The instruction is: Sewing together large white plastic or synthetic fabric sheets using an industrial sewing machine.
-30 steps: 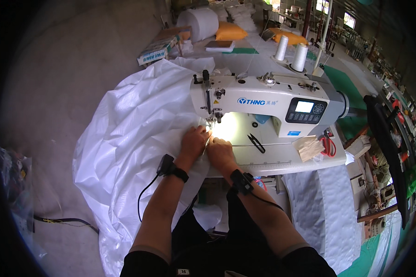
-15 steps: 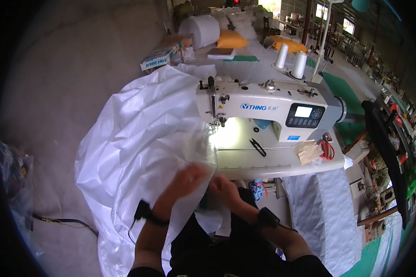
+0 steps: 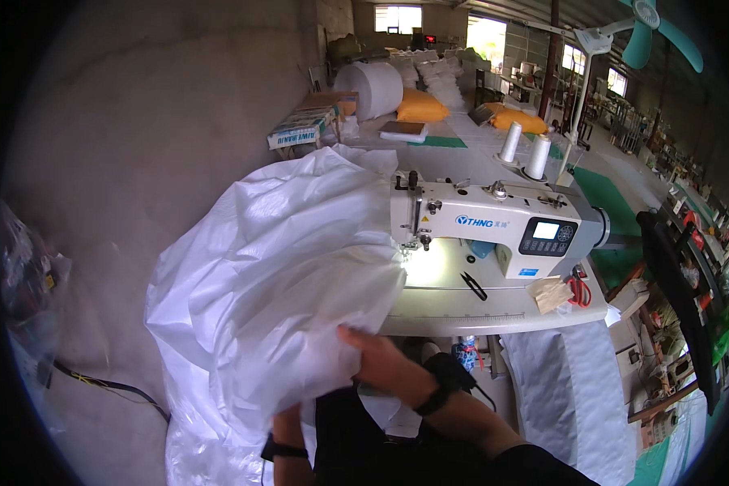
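A large, crumpled white plastic sheet (image 3: 235, 267) spreads over the left side, its right part reaching under the needle area of a white sewing machine (image 3: 478, 215). My right hand (image 3: 377, 360) grips the sheet's near right edge, just in front of the machine bed. Lower and to the left, my left hand (image 3: 287, 421) is up behind the sheet's lower edge; the plastic covers its fingers. Black thread snips (image 3: 474, 286) lie on the machine bed (image 3: 454, 322), right of the lit needle area.
Red-handled scissors (image 3: 578, 292) and a tan paper piece (image 3: 549, 295) lie at the bed's right end. Two white thread cones (image 3: 536, 158) stand behind the machine. Grey-white material (image 3: 571, 397) hangs below the table. A black cable (image 3: 109, 385) runs along the floor at left.
My right hand has moved left and down onto the sheet's edge. My left hand has dropped lower and gone behind the plastic. The whole view has shifted, showing more of the room.
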Motion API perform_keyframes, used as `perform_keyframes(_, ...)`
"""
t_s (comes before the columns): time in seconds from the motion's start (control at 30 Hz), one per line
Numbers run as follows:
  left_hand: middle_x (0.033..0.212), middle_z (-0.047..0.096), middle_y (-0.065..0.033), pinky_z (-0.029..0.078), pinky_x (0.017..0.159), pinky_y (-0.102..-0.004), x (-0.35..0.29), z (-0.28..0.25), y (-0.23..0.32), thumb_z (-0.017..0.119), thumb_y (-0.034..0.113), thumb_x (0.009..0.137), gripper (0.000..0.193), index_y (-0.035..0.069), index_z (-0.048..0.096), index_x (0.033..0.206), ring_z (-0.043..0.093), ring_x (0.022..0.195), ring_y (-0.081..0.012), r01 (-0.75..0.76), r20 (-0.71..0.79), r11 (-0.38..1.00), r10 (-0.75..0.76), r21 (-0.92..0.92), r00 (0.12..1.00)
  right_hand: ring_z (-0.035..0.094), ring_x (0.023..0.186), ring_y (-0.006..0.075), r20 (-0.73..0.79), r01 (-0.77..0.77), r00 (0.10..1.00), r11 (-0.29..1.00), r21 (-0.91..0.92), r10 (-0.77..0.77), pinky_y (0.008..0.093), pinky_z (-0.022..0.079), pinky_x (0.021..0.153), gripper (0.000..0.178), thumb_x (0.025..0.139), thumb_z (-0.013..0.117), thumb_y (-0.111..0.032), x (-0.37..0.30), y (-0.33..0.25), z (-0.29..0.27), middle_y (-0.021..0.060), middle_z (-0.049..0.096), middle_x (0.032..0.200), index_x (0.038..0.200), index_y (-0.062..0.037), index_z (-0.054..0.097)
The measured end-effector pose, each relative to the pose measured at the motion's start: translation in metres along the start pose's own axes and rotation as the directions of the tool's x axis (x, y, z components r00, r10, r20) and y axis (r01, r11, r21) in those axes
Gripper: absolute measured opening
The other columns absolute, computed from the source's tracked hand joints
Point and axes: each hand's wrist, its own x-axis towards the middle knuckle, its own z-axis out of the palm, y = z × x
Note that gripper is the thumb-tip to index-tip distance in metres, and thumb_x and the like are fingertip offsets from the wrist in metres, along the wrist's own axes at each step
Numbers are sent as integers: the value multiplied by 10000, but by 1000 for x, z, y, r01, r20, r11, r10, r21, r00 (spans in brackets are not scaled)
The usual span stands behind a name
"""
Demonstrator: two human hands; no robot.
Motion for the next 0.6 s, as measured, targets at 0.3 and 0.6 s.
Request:
perform_keyframes(0.3,1049,654,-100,506,781,-287,-8,-37,133,619,155,873,262,24,634,1100,646,879,-177,-340,-117,937,348,86,930,599,1058,289,414,-240,826,903,-357,383,382,454,925,604,808,688,-382,-24,87,48,164,636,1108,1254,-20,502)
perform_keyframes(0.6,1032,659,-105,510,777,-297,62,-10,254,627,138,865,238,20,643,1071,650,875,-189,-538,-4,812,553,227,833,597,1002,209,151,-486,783,444,753,603,364,513,835,365,949,538,-321,70,117,71,77,562,1170,1197,-56,503)
